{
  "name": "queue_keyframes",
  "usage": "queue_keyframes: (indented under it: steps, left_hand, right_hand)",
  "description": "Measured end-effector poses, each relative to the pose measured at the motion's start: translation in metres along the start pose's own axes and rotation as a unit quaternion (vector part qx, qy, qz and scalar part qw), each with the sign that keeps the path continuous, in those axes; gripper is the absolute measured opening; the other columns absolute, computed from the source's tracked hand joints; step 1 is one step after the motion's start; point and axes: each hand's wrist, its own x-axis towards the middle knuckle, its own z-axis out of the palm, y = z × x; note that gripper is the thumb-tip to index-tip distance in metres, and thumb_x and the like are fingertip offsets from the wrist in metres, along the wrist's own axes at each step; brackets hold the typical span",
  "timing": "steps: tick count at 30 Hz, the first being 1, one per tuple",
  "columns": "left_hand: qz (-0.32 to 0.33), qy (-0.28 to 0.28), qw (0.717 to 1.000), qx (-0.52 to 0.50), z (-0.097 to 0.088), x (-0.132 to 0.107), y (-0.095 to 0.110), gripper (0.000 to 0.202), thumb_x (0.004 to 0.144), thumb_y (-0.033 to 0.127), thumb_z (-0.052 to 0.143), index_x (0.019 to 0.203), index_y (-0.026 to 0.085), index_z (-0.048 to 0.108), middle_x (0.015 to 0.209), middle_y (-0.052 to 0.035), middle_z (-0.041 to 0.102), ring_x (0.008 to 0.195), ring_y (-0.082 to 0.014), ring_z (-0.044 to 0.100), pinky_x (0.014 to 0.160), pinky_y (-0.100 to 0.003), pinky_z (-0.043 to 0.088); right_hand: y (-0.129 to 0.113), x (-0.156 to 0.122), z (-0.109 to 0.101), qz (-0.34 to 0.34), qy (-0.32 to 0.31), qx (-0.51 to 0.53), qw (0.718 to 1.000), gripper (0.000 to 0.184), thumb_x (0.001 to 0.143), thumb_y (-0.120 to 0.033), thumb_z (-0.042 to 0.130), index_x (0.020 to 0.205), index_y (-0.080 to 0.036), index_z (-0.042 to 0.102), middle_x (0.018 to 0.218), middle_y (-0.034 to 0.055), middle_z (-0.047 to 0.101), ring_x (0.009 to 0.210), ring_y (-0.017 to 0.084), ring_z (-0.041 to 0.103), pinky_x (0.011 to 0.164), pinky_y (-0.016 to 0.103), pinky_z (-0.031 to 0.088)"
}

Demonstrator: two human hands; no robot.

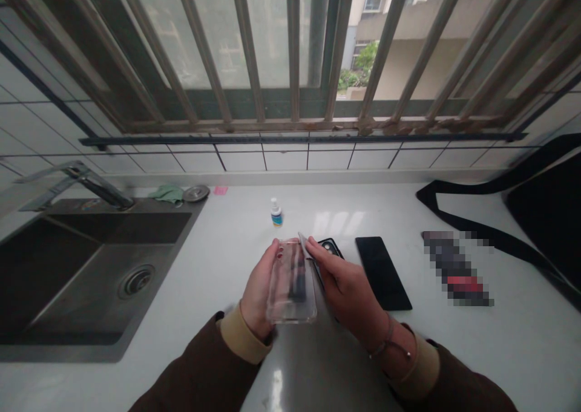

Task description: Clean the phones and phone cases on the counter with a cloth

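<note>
My left hand (259, 291) grips a clear phone case (291, 286) from its left side, holding it above the white counter (236, 255). My right hand (345, 285) pinches a small pale tab or film (303, 242) at the case's upper right corner. Just behind my right hand lies a black phone (330, 247), partly hidden by it. A second black phone (382, 271) lies flat to the right.
A steel sink (91, 273) with a tap (79, 185) fills the left. A small bottle (276, 212) stands at the counter's middle back. A black bag with strap (540, 212) lies at the right, a blurred-out item (456, 268) beside it. Barred window behind.
</note>
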Motion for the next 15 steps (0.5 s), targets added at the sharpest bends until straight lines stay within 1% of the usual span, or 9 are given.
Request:
queue_keyframes:
  steps: [2,4,5,6,8,12,14,15]
  left_hand:
    - [0.015,0.045,0.999,-0.003,0.004,-0.001,0.002,0.032,0.112,0.030,0.052,0.115,0.009,0.077,0.106,-0.0155,0.084,0.099,-0.0238,0.083,0.098,-0.034,0.065]
    - [0.046,0.098,0.994,0.003,0.009,-0.002,0.004,0.035,0.114,0.030,0.048,0.118,0.008,0.074,0.107,-0.0166,0.084,0.096,-0.0220,0.083,0.095,-0.031,0.065]
    - [0.060,0.113,0.992,0.008,0.010,-0.002,0.005,0.036,0.114,0.031,0.047,0.119,0.008,0.073,0.107,-0.0171,0.084,0.094,-0.0220,0.083,0.093,-0.031,0.065]
    - [0.072,0.118,0.990,0.014,0.011,-0.003,0.007,0.037,0.115,0.033,0.046,0.120,0.008,0.072,0.107,-0.0176,0.084,0.094,-0.0225,0.083,0.092,-0.032,0.066]
    - [0.086,0.107,0.990,0.017,0.011,-0.003,0.010,0.037,0.115,0.034,0.045,0.121,0.008,0.071,0.107,-0.0188,0.083,0.093,-0.0243,0.083,0.090,-0.035,0.067]
    - [0.067,0.088,0.994,-0.005,0.006,-0.004,0.018,0.036,0.113,0.037,0.046,0.118,0.010,0.069,0.106,-0.0204,0.081,0.090,-0.0270,0.083,0.084,-0.039,0.069]
    - [0.078,0.100,0.992,-0.020,0.004,-0.004,0.022,0.034,0.113,0.039,0.048,0.117,0.012,0.068,0.106,-0.0191,0.080,0.090,-0.0267,0.082,0.085,-0.041,0.069]
    - [0.096,0.112,0.989,-0.028,0.003,-0.004,0.025,0.032,0.112,0.040,0.050,0.115,0.013,0.067,0.106,-0.0180,0.079,0.091,-0.0262,0.082,0.087,-0.041,0.069]
  right_hand:
    - [-0.002,0.000,0.002,-0.005,-0.015,0.022,1.000,0.061,0.105,-0.002,0.049,0.160,-0.027,0.059,0.157,0.0101,0.065,0.143,0.025,0.065,0.120,0.045,0.057]
    - [-0.005,0.000,0.003,-0.014,-0.036,0.043,0.998,0.061,0.104,-0.001,0.049,0.159,-0.027,0.060,0.157,0.0101,0.064,0.143,0.024,0.065,0.120,0.045,0.057]
    - [-0.005,0.000,0.003,-0.020,-0.046,0.053,0.997,0.061,0.104,-0.001,0.049,0.158,-0.026,0.061,0.158,0.0104,0.064,0.143,0.024,0.065,0.120,0.045,0.056]
    - [-0.006,0.000,0.004,-0.026,-0.054,0.060,0.996,0.060,0.104,-0.001,0.049,0.156,-0.026,0.063,0.158,0.0107,0.063,0.143,0.023,0.065,0.120,0.044,0.056]
    - [-0.008,-0.001,0.004,-0.040,-0.066,0.067,0.995,0.057,0.103,-0.001,0.049,0.153,-0.026,0.065,0.158,0.0109,0.064,0.143,0.023,0.065,0.120,0.044,0.056]
    - [-0.012,-0.003,0.002,-0.060,-0.095,0.063,0.992,0.060,0.101,0.001,0.047,0.153,-0.024,0.065,0.158,0.0118,0.063,0.147,0.022,0.061,0.120,0.043,0.056]
    - [-0.014,-0.004,0.002,-0.069,-0.112,0.069,0.989,0.060,0.100,0.001,0.048,0.152,-0.023,0.065,0.159,0.0123,0.062,0.146,0.021,0.062,0.119,0.040,0.057]
    - [-0.015,-0.005,0.003,-0.071,-0.121,0.074,0.987,0.059,0.100,0.001,0.048,0.152,-0.023,0.065,0.159,0.0124,0.062,0.145,0.021,0.063,0.118,0.039,0.058]
